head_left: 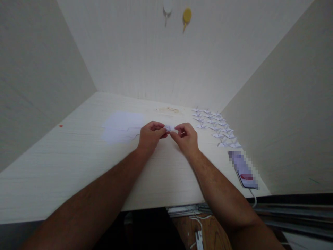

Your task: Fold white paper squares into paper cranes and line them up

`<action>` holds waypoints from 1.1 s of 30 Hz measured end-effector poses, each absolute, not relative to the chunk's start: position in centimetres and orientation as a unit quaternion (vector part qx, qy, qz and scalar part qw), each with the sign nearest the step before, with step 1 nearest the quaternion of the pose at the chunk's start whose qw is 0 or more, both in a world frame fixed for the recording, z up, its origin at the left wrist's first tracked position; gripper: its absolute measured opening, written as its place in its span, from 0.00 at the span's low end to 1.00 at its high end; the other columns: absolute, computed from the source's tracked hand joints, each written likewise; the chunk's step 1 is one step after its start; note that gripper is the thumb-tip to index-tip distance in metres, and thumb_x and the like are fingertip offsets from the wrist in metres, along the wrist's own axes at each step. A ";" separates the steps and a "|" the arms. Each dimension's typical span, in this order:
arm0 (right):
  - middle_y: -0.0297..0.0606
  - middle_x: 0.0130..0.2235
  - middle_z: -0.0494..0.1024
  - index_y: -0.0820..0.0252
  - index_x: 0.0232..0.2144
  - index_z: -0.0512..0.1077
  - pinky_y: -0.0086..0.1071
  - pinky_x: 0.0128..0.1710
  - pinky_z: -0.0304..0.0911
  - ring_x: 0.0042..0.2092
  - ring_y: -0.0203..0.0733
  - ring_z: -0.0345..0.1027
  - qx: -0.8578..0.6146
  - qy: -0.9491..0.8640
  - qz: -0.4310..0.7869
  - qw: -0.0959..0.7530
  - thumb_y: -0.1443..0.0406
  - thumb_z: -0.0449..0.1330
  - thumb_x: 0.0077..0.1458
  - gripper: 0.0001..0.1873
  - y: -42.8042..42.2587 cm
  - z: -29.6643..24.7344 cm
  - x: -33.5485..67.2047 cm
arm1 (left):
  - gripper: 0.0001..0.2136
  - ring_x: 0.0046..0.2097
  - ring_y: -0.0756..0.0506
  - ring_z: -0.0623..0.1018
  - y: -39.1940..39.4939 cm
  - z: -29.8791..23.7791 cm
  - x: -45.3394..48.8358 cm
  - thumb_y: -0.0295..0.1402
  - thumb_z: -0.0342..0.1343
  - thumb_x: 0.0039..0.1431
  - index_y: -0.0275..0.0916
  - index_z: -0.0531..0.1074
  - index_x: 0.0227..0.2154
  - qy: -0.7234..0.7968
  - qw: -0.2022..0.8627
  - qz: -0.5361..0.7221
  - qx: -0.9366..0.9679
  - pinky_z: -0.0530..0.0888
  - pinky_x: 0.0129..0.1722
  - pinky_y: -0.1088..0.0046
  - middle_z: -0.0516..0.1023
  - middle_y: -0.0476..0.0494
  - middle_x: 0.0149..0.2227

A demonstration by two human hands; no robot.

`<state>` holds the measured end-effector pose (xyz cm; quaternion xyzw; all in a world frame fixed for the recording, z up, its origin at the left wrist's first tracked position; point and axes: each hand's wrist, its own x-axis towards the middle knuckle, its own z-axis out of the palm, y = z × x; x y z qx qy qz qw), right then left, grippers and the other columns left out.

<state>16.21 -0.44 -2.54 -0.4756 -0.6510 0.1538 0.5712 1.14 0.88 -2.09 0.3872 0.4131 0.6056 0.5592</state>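
A small folded piece of white paper point(169, 128) is between my two hands, just above the middle of the white tabletop. My left hand point(151, 134) pinches its left side with thumb and fingers. From the right, my right hand point(186, 136) grips the other side, thumb and index finger closed at the paper's edge. Fingertips hide part of the paper, so its exact folded shape cannot be made out. Left of my left hand lie flat sheets of white paper point(122, 121), in overlapping piles.
Several folded paper cranes point(213, 126) stand in rows at the back right, by the side wall. A phone point(243, 170) with a cable lies at the right edge. White and yellow hooks point(187, 15) are on the back wall. A power strip point(199, 239) is below the table point(166, 187).
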 end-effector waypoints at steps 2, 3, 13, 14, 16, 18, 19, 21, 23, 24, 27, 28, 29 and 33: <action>0.32 0.33 0.70 0.57 0.33 0.74 0.27 0.24 0.62 0.27 0.30 0.62 -0.469 -0.671 0.105 0.564 0.61 0.70 0.47 0.11 -0.6 -2.3 16.2 | 0.13 0.26 0.50 0.78 0.8 -2.1 1.2 0.30 0.68 0.39 0.35 0.72 0.28 0.404 0.560 0.605 0.396 0.79 0.32 0.70 0.76 0.51 0.23; 0.33 0.36 0.71 0.56 0.34 0.74 0.27 0.24 0.63 0.28 0.30 0.64 -0.467 -0.675 0.098 0.563 0.61 0.69 0.48 0.11 -0.6 -2.2 16.2 | 0.13 0.26 0.50 0.78 0.7 -2.0 1.2 0.29 0.69 0.38 0.35 0.71 0.28 0.400 0.564 0.603 0.398 0.79 0.32 0.69 0.75 0.52 0.23; 0.39 0.45 0.77 0.54 0.34 0.76 0.28 0.26 0.69 0.40 0.38 0.74 -0.453 -0.692 0.103 0.552 0.65 0.62 0.55 0.04 0.1 -3.0 16.8 | 0.13 0.26 0.49 0.79 0.1 -1.4 1.1 0.30 0.65 0.42 0.36 0.77 0.35 0.402 0.604 0.530 0.440 0.78 0.31 0.71 0.77 0.50 0.25; 0.40 0.46 0.78 0.54 0.35 0.76 0.28 0.27 0.69 0.42 0.39 0.74 -0.453 -0.693 0.107 0.550 0.65 0.61 0.55 0.04 0.0 -3.0 16.8 | 0.12 0.26 0.49 0.79 0.1 -1.3 1.1 0.30 0.65 0.43 0.35 0.77 0.34 0.409 0.594 0.532 0.444 0.78 0.31 0.71 0.77 0.50 0.25; 0.40 0.47 0.78 0.54 0.35 0.76 0.28 0.27 0.70 0.43 0.40 0.74 -0.449 -0.696 0.117 0.548 0.65 0.61 0.55 0.04 -0.1 -2.9 16.8 | 0.11 0.25 0.49 0.79 0.0 -1.3 1.2 0.31 0.65 0.44 0.35 0.76 0.33 0.418 0.576 0.535 0.455 0.78 0.31 0.71 0.77 0.50 0.24; 0.39 0.46 0.79 0.55 0.34 0.77 0.28 0.28 0.70 0.43 0.39 0.75 -0.444 -0.701 0.130 0.543 0.65 0.61 0.55 0.05 -0.2 -2.7 16.7 | 0.10 0.25 0.49 0.79 0.0 -1.2 1.2 0.32 0.64 0.44 0.35 0.75 0.32 0.418 0.569 0.537 0.462 0.78 0.30 0.72 0.77 0.50 0.24; 0.40 0.46 0.80 0.55 0.34 0.77 0.28 0.28 0.70 0.42 0.38 0.75 -0.443 -0.702 0.136 0.541 0.66 0.61 0.54 0.05 -0.3 -2.6 16.7 | 0.10 0.24 0.49 0.79 0.1 -1.2 1.2 0.32 0.64 0.44 0.36 0.75 0.31 0.417 0.569 0.539 0.460 0.78 0.29 0.71 0.76 0.51 0.23; 0.40 0.46 0.80 0.56 0.34 0.77 0.28 0.28 0.71 0.41 0.38 0.75 -0.441 -0.705 0.145 0.536 0.66 0.62 0.53 0.05 -0.4 -2.5 16.6 | 0.09 0.25 0.49 0.78 0.2 -1.4 1.2 0.31 0.64 0.44 0.37 0.74 0.31 0.413 0.569 0.549 0.452 0.78 0.30 0.71 0.76 0.52 0.23; 0.40 0.45 0.80 0.56 0.33 0.77 0.28 0.28 0.70 0.40 0.38 0.75 -0.445 -0.704 0.146 0.533 0.65 0.63 0.52 0.04 -0.5 -2.4 16.6 | 0.10 0.25 0.49 0.78 0.3 -1.5 1.1 0.30 0.64 0.44 0.37 0.74 0.32 0.405 0.573 0.558 0.443 0.78 0.30 0.70 0.75 0.52 0.23; 0.41 0.45 0.80 0.56 0.33 0.77 0.28 0.29 0.70 0.40 0.38 0.75 -0.449 -0.704 0.144 0.532 0.64 0.64 0.52 0.04 -0.4 -2.5 16.6 | 0.10 0.25 0.49 0.78 0.3 -1.5 1.1 0.30 0.64 0.44 0.38 0.74 0.32 0.403 0.576 0.557 0.443 0.78 0.31 0.70 0.75 0.52 0.23; 0.40 0.44 0.80 0.55 0.31 0.76 0.29 0.29 0.70 0.40 0.38 0.75 -0.456 -0.706 0.137 0.524 0.62 0.62 0.55 0.05 -0.3 -2.6 16.7 | 0.09 0.27 0.49 0.78 0.4 -1.6 1.0 0.30 0.63 0.45 0.38 0.75 0.33 0.411 0.564 0.538 0.474 0.77 0.29 0.71 0.76 0.51 0.24; 0.40 0.45 0.80 0.55 0.31 0.76 0.29 0.29 0.70 0.41 0.39 0.75 -0.456 -0.708 0.137 0.522 0.62 0.61 0.56 0.05 -0.3 -2.6 16.8 | 0.09 0.27 0.49 0.78 0.5 -1.6 1.0 0.30 0.63 0.45 0.38 0.75 0.32 0.418 0.548 0.533 0.491 0.76 0.28 0.72 0.76 0.50 0.26; 0.41 0.45 0.80 0.55 0.31 0.76 0.29 0.30 0.70 0.42 0.39 0.75 -0.455 -0.710 0.137 0.520 0.62 0.61 0.57 0.05 -0.2 -2.6 16.8 | 0.09 0.28 0.49 0.77 0.5 -1.6 0.9 0.30 0.63 0.45 0.38 0.76 0.32 0.425 0.528 0.531 0.509 0.75 0.27 0.73 0.77 0.49 0.27; 0.42 0.49 0.78 0.55 0.31 0.76 0.29 0.30 0.70 0.46 0.41 0.74 -0.454 -0.722 0.136 0.505 0.62 0.60 0.58 0.06 -0.2 -2.4 17.0 | 0.08 0.29 0.49 0.76 0.7 -1.7 0.6 0.31 0.63 0.47 0.40 0.78 0.33 0.434 0.447 0.530 0.575 0.73 0.30 0.74 0.77 0.48 0.28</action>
